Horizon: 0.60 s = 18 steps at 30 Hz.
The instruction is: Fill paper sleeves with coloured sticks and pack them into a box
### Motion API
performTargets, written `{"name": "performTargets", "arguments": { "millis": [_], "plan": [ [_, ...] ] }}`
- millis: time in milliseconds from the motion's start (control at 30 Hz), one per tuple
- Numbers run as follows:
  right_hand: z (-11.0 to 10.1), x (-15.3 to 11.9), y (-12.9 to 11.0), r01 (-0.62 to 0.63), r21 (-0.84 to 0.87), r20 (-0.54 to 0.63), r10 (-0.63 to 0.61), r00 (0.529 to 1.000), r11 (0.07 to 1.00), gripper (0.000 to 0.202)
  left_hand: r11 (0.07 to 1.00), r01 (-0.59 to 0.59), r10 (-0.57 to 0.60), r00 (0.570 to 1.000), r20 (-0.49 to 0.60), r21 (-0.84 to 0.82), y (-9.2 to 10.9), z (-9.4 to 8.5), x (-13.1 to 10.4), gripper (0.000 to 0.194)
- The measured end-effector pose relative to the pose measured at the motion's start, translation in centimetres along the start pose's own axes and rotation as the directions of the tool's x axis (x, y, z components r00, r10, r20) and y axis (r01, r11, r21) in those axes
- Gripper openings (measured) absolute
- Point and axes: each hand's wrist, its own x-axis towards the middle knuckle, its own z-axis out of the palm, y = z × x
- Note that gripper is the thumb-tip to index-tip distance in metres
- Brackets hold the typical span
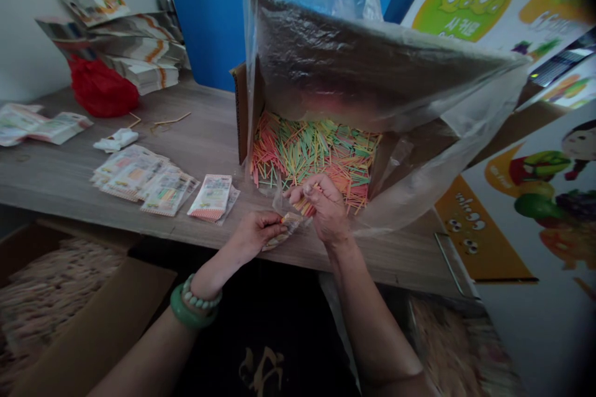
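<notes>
My left hand (261, 233) is closed on a small printed packet (285, 234) at the table's front edge, its fingers pinching the packet near the top. Beside it, my right hand (326, 207) grips a small bunch of thin coloured sticks (305, 205), their ends pointing toward the packet. Just behind both hands, a heap of pink, green, yellow and orange sticks (311, 151) lies in a cardboard box (240, 114) lined with a clear plastic bag (419, 179). Whether any of the held sticks are inside the packet is hard to make out.
To the left lie a spread of packets (139, 176) and a short pile of packets (211, 197). Farther back are a red bag (100, 87) and stacked printed packs (149, 64). A large carton (88, 322) of packets stands below left. Printed boxes (549, 198) flank the right side.
</notes>
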Motion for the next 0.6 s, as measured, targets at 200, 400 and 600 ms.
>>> {"name": "performTargets", "arguments": {
  "millis": [200,400,600],
  "plan": [
    [0.3,-0.3,0.4,0.018,-0.012,-0.020,-0.019,1.000,1.000,0.018,0.996,0.042,-0.041,0.999,0.019,-0.073,0.1,0.5,0.3,0.035],
    [-0.2,-0.6,0.7,-0.022,-0.026,-0.024,0.021,0.999,0.999,0.021,0.988,0.065,-0.063,0.998,0.022,-0.141,0.3,0.9,0.4,0.039],
    [-0.3,-0.7,0.6,-0.029,0.028,-0.048,0.031,0.998,0.999,0.015,0.989,0.053,-0.050,0.999,0.022,-0.140,0.1,1.1,0.4,0.040]
  ]
}}
